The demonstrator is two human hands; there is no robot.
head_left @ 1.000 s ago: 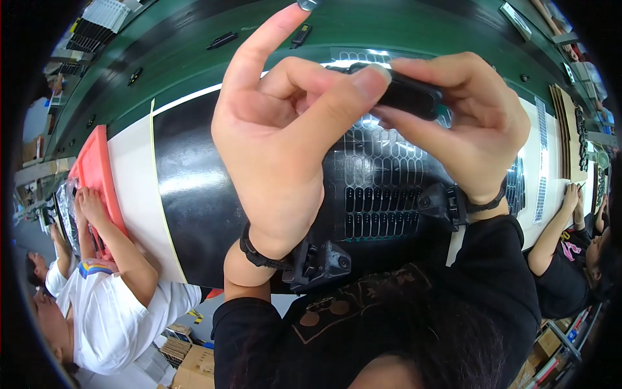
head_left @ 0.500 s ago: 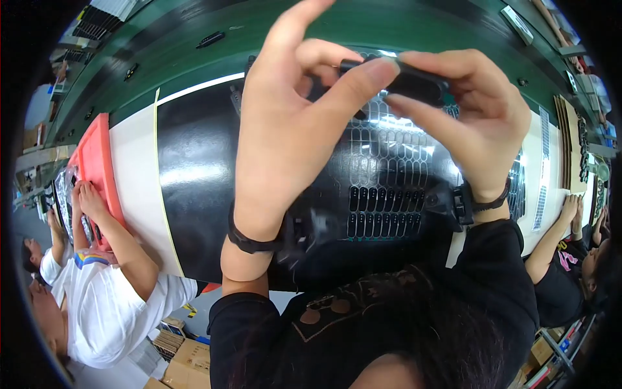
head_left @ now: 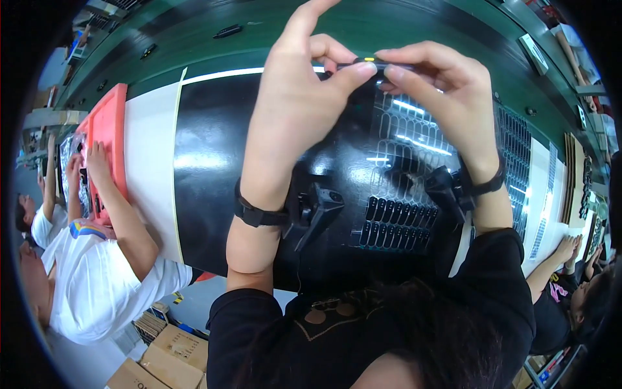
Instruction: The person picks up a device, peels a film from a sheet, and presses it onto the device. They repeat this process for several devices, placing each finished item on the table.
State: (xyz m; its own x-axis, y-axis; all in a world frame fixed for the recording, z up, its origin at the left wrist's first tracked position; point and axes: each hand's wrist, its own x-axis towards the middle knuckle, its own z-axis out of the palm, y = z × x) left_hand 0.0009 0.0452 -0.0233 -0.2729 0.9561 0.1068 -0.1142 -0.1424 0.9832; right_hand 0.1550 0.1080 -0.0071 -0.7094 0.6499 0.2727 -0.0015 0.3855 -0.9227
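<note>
Above the far part of a shiny black mat (head_left: 214,149), a slim black device with a yellow mark (head_left: 370,60) is pinched between my two hands. Thumb and fingers of my left hand (head_left: 295,97) grip its left end, with the index finger raised. At its other end, the fingertips of my right hand (head_left: 457,87) press on it, covering much of it. Below lies a clear sheet with rows of oblong outlines (head_left: 411,139). Its near rows carry black oblong stickers (head_left: 398,220). Each of my wrists wears a strapped black module (head_left: 317,211).
A green conveyor (head_left: 175,35) runs along the far side, with a black part (head_left: 228,31) and other small parts on it. At left, a co-worker's hands are over a red tray (head_left: 118,129). Another co-worker's hand (head_left: 567,249) is at right. Cardboard boxes (head_left: 175,353) stand below left.
The black device has turned from its broad face to a thin edge, and its yellow mark now shows. My hands have come closer together around it; the view has shifted slightly.
</note>
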